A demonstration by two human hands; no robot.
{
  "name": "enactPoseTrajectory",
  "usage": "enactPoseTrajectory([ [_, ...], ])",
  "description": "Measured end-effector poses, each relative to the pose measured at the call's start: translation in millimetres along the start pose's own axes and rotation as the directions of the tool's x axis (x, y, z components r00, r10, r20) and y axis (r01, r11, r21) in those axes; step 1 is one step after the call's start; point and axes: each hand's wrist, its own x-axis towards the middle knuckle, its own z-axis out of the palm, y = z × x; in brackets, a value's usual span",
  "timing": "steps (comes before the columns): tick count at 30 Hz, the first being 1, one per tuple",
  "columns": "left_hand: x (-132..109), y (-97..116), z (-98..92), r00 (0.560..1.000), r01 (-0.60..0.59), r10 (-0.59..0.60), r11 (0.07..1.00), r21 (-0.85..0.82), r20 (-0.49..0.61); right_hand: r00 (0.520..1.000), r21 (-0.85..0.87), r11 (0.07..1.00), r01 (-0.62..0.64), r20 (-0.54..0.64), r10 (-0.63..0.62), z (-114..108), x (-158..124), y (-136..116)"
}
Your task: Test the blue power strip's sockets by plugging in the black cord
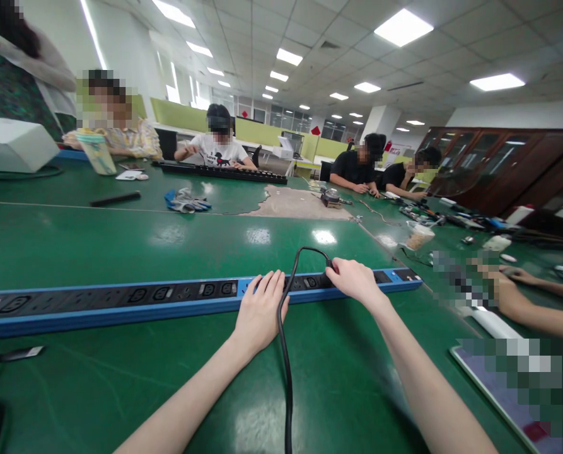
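A long blue and black power strip (111,302) lies across the green table in front of me, its sockets facing up. My left hand (261,312) rests over its middle, fingers stretched across the top, thumb by the near side. With closed fingers, my right hand (354,279) grips a black plug (329,275) over the sockets toward the strip's right end; how deep the plug sits is hidden. From it a black power cord (284,334) loops up and left, passes beside my left hand and runs down toward me.
Blue-grey gloves (186,200), a black bar (115,199) and a second strip (224,173) lie farther back. Several people sit around the table. A co-worker's arm (527,296) is at right, near a tablet-like panel (499,391). Another cable (7,356) lies at left.
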Motion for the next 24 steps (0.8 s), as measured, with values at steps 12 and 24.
enactPoseTrajectory([
  [12,0.3,-3.0,0.3,1.0,-0.011,0.011,1.0,0.02,0.008,0.996,-0.01,0.998,0.07,0.062,-0.069,1.6,23.0,-9.4],
  [24,2.8,-13.4,-3.6,0.998,-0.066,0.066,0.998,-0.014,0.018,0.998,-0.03,0.998,0.056,0.01,-0.055,9.6,13.1,-14.6],
])
